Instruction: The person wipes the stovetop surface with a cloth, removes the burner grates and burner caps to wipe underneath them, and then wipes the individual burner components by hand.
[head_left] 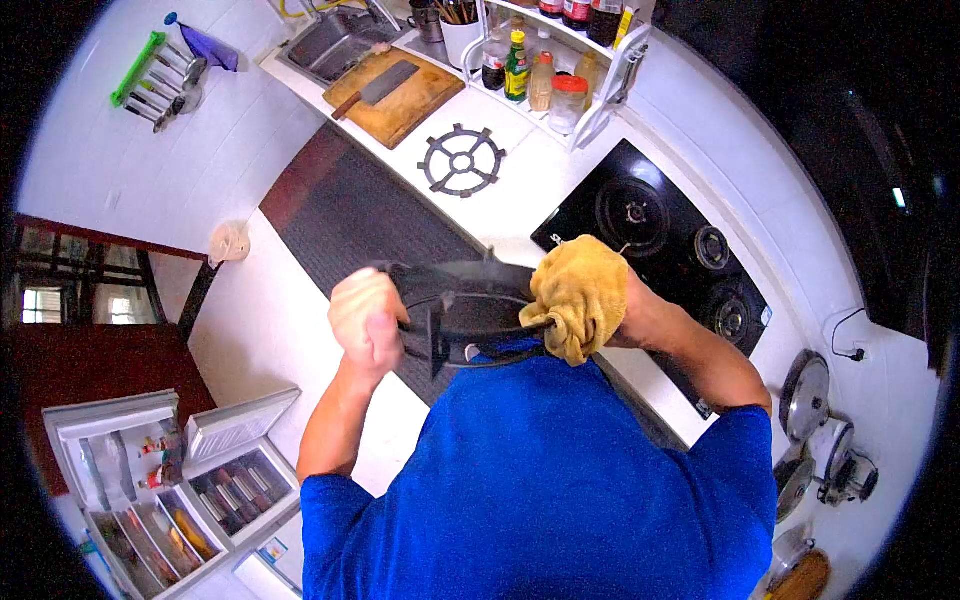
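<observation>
Grate (470, 312) is pretty much dead centre in our view, held up in front of our blue shirt (560, 450). Our left hand (366, 318) is curled tight round its 9 o'clock side, while our right hand (633, 312) holds a bunched yellow cloth (585, 290) against the 3 o'clock side. Fingers over there are buried in the cloth, so we can't tell exactly how they sit. We've also got a second grate (462, 161) lying flat on the white counter (525, 205) at 12 o'clock. Black hob (672, 235) is at 2 o'clock with its burners showing. Up at 11 we see the board (425, 105) with a cleaver (390, 82) on it, near the sink (328, 50). Rack (628, 62) of bottles sits around 1 o'clock. Fridge (245, 425) is hanging open at 8, and some lids (803, 395) are on the wall between 3 and 4.
</observation>
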